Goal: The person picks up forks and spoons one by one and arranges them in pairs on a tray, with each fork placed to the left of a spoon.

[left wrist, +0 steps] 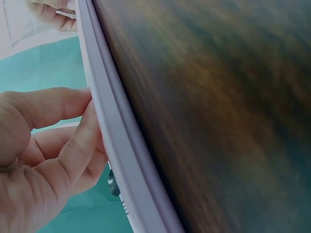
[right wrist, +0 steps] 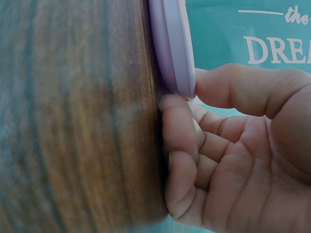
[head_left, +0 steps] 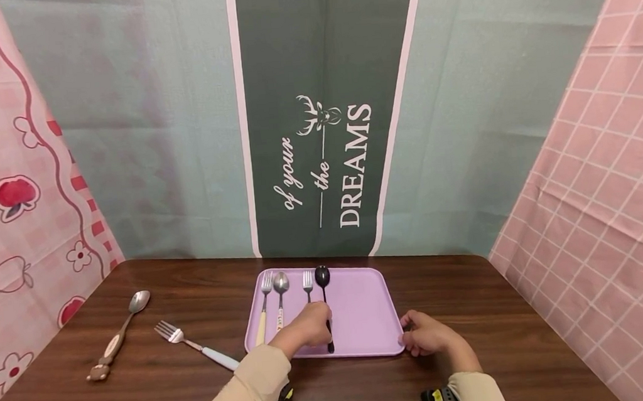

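Note:
A lilac tray (head_left: 361,310) lies on the table. On it, a fork with a cream handle (head_left: 266,286), a silver spoon (head_left: 281,283), a second fork (head_left: 307,280) and a black spoon (head_left: 322,276) lie side by side. My left hand (head_left: 309,325) is over the tray's front half, thumb and index pinching at the black spoon's handle; the second fork's handle is hidden beneath it. In the left wrist view, the rim hides those fingertips. My right hand (head_left: 427,334) holds the tray's front right corner, thumb on the rim (right wrist: 182,53) and fingers curled below.
Left of the tray, a fork with a pale blue handle (head_left: 217,358) lies slantwise, partly behind the left sleeve. Farther left is a spoon with a brown bear-shaped handle end (head_left: 112,348). Fabric hangs behind the wooden table (head_left: 453,291) and along both sides.

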Available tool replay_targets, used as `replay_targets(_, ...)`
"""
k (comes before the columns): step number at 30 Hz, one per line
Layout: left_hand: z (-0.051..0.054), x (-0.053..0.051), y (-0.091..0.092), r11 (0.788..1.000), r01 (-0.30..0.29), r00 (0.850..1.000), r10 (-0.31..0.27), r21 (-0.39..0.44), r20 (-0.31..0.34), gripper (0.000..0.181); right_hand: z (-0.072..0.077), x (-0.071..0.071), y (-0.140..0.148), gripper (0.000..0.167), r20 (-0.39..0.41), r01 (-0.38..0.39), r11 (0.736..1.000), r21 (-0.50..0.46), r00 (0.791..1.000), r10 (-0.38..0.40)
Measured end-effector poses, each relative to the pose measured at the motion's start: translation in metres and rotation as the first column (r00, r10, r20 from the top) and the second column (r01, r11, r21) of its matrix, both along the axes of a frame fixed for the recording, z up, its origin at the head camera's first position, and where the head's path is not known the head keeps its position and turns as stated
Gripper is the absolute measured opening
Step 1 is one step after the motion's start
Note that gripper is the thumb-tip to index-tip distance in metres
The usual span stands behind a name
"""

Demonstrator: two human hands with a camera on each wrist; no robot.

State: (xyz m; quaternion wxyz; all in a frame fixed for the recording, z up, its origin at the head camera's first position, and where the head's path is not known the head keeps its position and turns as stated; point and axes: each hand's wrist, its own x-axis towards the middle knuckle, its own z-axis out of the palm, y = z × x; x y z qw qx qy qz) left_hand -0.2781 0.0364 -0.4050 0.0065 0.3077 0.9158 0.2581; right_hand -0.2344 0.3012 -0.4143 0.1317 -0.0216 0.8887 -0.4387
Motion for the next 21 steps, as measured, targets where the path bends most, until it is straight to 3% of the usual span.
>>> replay_targets(10, 0.0026, 0.0008, -0.0002, 1.000, 0.021, 1.000, -0.021, 0.000, 0.014, 0.014, 0.0008, 0.0005, -0.0017, 0.025, -0.001, 0.015, 1.000, 0.003, 1.000, -0.015)
replay_targets(15, 0.0047, 0.0043, 0.0013, 0.999, 0.022, 0.997, -0.020, -0.033, 0.076, 0.039, 0.0001, 0.0006, -0.0010, 0.025, 0.005, 0.012, 1.000, 0.001, 1.000, -0.012)
replay_targets(17, 0.0051, 0.0053, 0.0024, 0.998, 0.022, 0.997, -0.017, -0.064, 0.070, 0.034, -0.0004, 0.0004, -0.0007, 0.026, 0.005, 0.011, 1.000, -0.003, 1.000, -0.011)
replay_targets(21, 0.0065, 0.0066, 0.0038, 0.992, 0.027, 1.000, -0.028, -0.125, -0.001, 0.027, -0.0001, 0.0003, -0.0009, 0.026, 0.002, 0.009, 1.000, -0.009, 1.000, -0.009)
